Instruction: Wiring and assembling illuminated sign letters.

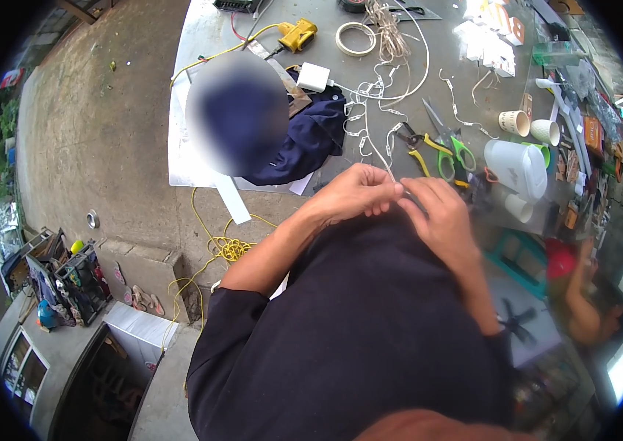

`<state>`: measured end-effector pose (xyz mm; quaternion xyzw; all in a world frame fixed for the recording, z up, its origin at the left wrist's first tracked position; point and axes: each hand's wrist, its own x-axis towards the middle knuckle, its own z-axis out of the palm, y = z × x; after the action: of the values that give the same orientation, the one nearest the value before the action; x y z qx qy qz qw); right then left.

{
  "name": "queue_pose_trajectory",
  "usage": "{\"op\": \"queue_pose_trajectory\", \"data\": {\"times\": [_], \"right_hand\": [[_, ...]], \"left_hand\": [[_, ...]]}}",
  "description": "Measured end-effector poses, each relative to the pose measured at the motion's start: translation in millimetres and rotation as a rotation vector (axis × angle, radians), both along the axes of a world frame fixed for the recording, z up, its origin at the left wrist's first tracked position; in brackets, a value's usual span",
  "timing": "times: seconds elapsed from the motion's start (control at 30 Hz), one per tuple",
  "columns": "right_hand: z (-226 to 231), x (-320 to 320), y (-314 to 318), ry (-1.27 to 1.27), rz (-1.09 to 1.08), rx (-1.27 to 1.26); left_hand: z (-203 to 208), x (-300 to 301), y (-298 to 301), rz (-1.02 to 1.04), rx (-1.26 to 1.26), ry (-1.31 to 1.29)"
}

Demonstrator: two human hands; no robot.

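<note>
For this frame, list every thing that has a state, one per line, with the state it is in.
left hand: closed, pinching the white wire
right hand: closed, fingers on the same wire
white wire: held taut between table and hands
green-handled scissors: lying flat, blades shut
yellow-handled pliers: lying flat on the table
tape roll: lying flat
paper cups: tipped on their sides
white jug: lying tilted, apparently lidded
yellow tool: resting, cable attached
</note>
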<state>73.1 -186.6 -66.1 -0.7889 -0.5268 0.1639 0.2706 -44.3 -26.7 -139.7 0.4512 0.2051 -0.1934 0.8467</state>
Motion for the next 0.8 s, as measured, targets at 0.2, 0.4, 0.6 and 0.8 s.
{"op": "queue_pose_trajectory", "data": {"times": [0.2,0.4,0.6,0.8], "right_hand": [[8,3,2,0.414,-0.133,-0.104],[16,0,4,0.209,-0.005,0.039],[25,3,2,0.172,0.003,0.034],[33,10,3,0.210,-0.026,0.028]], "left_hand": [[14,1,17,-0.133,-0.040,-0.073],[21,-5,22,-0.130,-0.263,-0.105],[27,-12,24,-0.086,-0.276,-0.066],[23,-23,42,-0.116,-0.306,-0.074]]}}
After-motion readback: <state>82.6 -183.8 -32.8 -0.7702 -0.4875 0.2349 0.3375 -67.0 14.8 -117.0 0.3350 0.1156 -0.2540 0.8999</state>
